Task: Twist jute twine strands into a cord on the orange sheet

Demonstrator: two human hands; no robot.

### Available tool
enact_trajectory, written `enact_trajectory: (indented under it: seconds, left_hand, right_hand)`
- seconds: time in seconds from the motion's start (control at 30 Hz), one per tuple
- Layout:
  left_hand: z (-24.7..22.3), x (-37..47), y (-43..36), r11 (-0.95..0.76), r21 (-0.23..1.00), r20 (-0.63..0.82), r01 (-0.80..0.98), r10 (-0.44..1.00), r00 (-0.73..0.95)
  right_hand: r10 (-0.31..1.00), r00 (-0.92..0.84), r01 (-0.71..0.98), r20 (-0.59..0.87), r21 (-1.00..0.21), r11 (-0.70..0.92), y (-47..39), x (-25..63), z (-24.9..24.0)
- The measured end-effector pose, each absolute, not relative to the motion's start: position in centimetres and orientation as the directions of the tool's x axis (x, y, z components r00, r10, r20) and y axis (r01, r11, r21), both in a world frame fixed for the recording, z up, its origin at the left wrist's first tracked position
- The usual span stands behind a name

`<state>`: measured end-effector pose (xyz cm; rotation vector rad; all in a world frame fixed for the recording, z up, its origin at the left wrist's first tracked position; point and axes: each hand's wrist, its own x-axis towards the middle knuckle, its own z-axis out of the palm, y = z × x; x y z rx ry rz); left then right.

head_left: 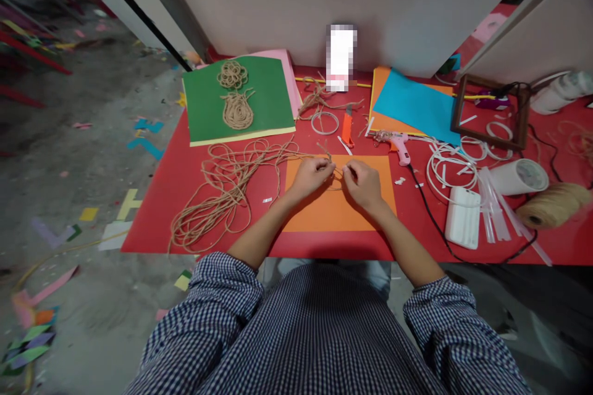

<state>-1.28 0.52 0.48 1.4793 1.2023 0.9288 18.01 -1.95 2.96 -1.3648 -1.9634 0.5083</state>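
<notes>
Over an orange sheet (343, 213) on the red table, my left hand (312, 176) pinches a length of brown twine. My right hand (362, 182) is closed on the same twine, a short way to the right. A small loop of it hangs between the two hands. From the left hand the strand runs left to a loose tangle of twine (222, 191). Two coiled twine pieces, one rounded (232, 75) and one spiral (238, 111), lie on a green sheet (273, 95) at the back left.
A pink glue gun (402, 149), an orange cutter (347, 129) and a white ring (325, 123) lie behind my hands. To the right are a white power strip (463, 217), clear glue sticks (492, 210), a twine spool (556, 203) and a wooden frame (522, 114).
</notes>
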Motion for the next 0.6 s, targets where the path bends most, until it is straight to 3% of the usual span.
enact_trajectory:
  seconds: [0.13,0.23,0.37,0.5,0.6]
  left_hand:
    - [0.7,-1.1,0.4,-0.013,0.984,-0.011,0.177,0.991,0.131]
    - [1.3,-0.8,0.2,0.112,0.988,-0.104,-0.104,0.992,0.077]
    - [2.0,-1.4,0.8,0.290,0.841,-0.277,-0.457,0.956,0.098]
    - [2.5,-2.8,2.0,0.297,0.697,-0.406,-0.652,0.914,-0.018]
    - [2.7,-3.0,2.3,0.197,0.719,-0.384,-0.667,0.912,-0.146]
  right_hand:
    - [0.822,-0.378,0.628,0.426,-0.534,0.566,-2.8,17.6,2.9]
    - [0.654,-0.602,0.558,0.458,-0.345,0.755,-3.8,16.6,2.4]
    - [0.400,-0.796,0.369,0.454,-0.159,0.916,-5.4,15.2,1.8]
    - [0.279,-0.850,0.246,0.446,-0.133,0.960,-6.1,14.8,1.2]
    - [0.338,-0.812,0.286,0.476,-0.181,0.941,-5.9,15.2,1.1]
